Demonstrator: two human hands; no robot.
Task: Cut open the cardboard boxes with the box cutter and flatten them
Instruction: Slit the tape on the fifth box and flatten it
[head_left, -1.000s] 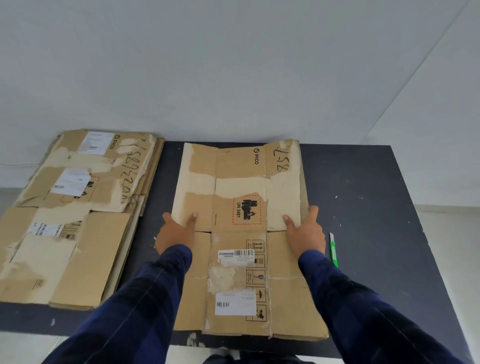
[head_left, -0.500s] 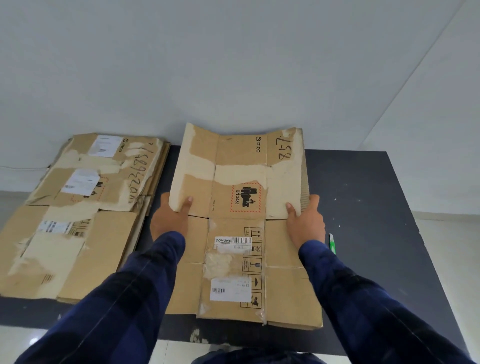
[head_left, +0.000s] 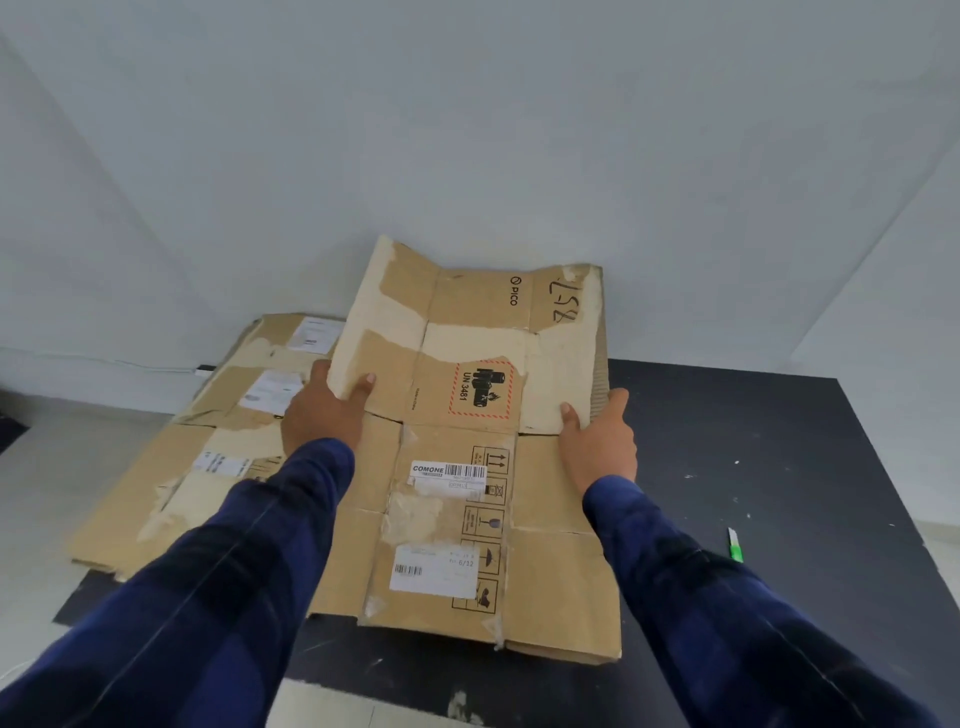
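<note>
Flattened box (head_left: 467, 499) lies at centre of the black worktop (head_left: 779, 493), its far half raised off the surface and tilting up toward twelve o'clock. Left hand (head_left: 324, 415) grasps the box's left edge at about ten o'clock, thumb on top, fingers curled under; right hand (head_left: 600, 441) clamps the right edge at about two o'clock in the same way, thumb over, fingers behind the corrugated rim. Each grip is closed on the cardboard, one per side, likely so the sheet comes up level without folding along its creases. Near edge rests on the worktop, acting as a hinge. Stack of flattened boxes (head_left: 208, 441) sits at nine o'clock, overhanging the worktop's left edge; the lifted sheet partly overlaps it in view. My guess: this one is cut and pressed already and is being carried over to join that stack. Box cutter (head_left: 735, 544), green, lies idle at four o'clock, well apart from both hands, parked clear of the lift path. Dark blue sleeves (head_left: 727, 613) cover both forearms.
</note>
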